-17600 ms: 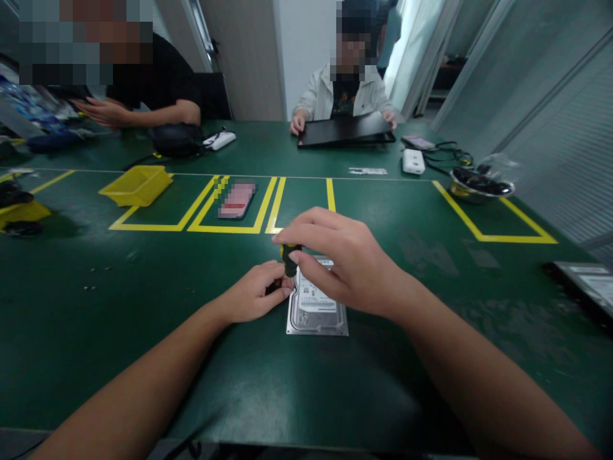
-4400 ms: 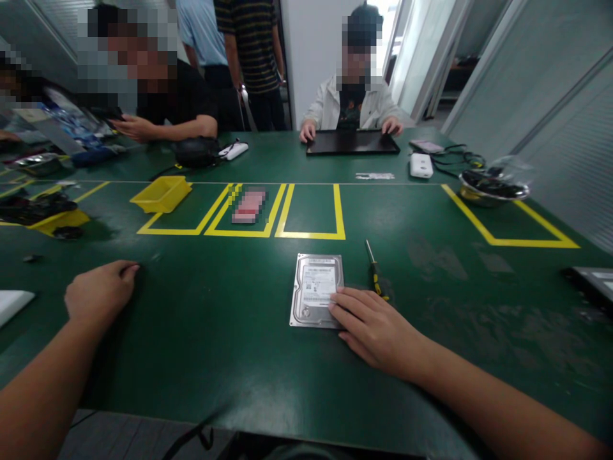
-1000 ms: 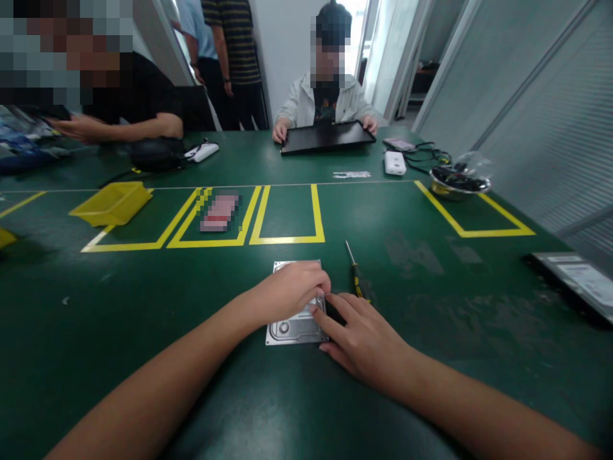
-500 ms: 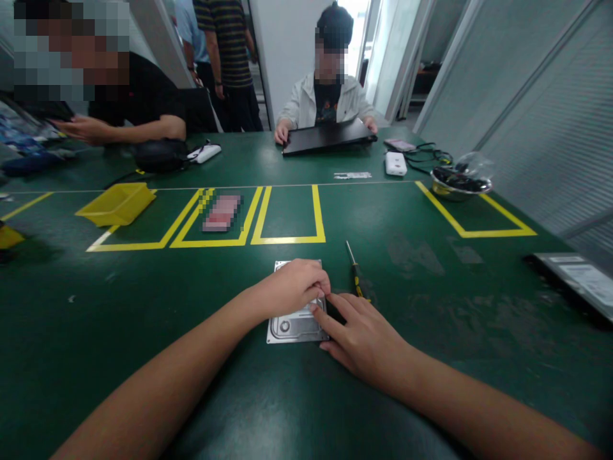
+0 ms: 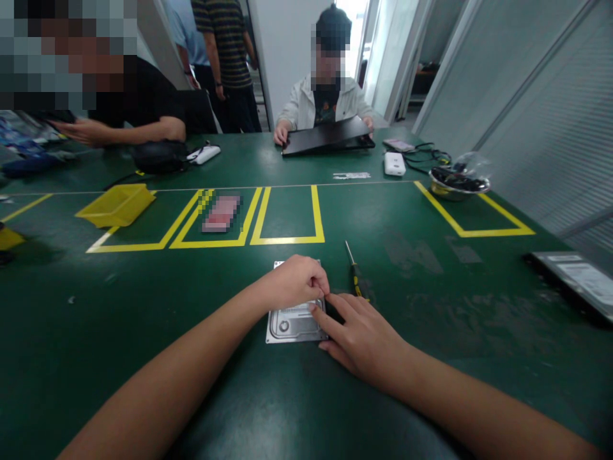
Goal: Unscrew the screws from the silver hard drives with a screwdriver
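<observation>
A silver metal hard drive cover [image 5: 293, 331] with a pale label lies on the green table in front of me. My left hand [image 5: 295, 281] is over its far part, fingers curled in and tips pressed together near the right edge; whatever they pinch is hidden. My right hand [image 5: 364, 332] rests at the cover's right side with fingers stretched and apart. One fingertip touches the label, another meets my left fingertips, and the thumb is by the near right corner. A black and yellow screwdriver [image 5: 356, 276] lies just beyond my right hand, its shaft pointing away.
A hard drive [image 5: 577, 278] lies at the right edge. Beyond yellow tape outlines stand a yellow bin [image 5: 117, 206], a blurred pinkish item [image 5: 222, 213] and a metal bowl [image 5: 460, 185] of dark parts. Across the table [image 5: 201, 383], a person handles a black panel [image 5: 325, 137]; another sits at left.
My left hand has lifted and turned slightly, showing more of the label beneath it. My right hand stays nearly still. The person opposite has tilted the black panel.
</observation>
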Available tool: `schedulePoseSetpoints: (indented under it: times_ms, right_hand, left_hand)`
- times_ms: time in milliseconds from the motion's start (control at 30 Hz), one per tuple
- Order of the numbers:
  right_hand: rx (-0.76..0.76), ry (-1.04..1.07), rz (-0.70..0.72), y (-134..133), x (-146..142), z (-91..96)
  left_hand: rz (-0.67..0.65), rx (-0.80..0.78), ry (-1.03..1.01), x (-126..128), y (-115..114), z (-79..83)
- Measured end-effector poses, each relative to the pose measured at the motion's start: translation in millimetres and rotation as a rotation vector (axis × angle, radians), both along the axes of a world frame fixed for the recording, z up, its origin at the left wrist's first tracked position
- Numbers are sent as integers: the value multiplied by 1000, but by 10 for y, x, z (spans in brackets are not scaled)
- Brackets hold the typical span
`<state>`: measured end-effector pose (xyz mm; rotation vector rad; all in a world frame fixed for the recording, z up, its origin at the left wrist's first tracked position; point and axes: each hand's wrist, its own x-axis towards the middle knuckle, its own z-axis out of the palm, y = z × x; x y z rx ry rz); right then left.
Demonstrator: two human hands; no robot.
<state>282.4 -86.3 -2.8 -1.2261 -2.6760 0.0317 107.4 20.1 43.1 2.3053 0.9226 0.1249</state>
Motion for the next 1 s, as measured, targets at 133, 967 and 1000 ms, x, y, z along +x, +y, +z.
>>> schedulePoseSetpoints:
  times_ms: [133, 967, 1000]
  right_hand:
    - [1, 4, 4, -1, 3, -3]
    - [11, 32, 27, -8, 15, 40]
    - [12, 32, 28, -8, 14, 42]
  left_hand:
    - [42, -17, -6, -8, 9, -38]
    - [-38, 121, -17, -57, -46, -14]
    - [-45, 119, -20, -70, -45, -18]
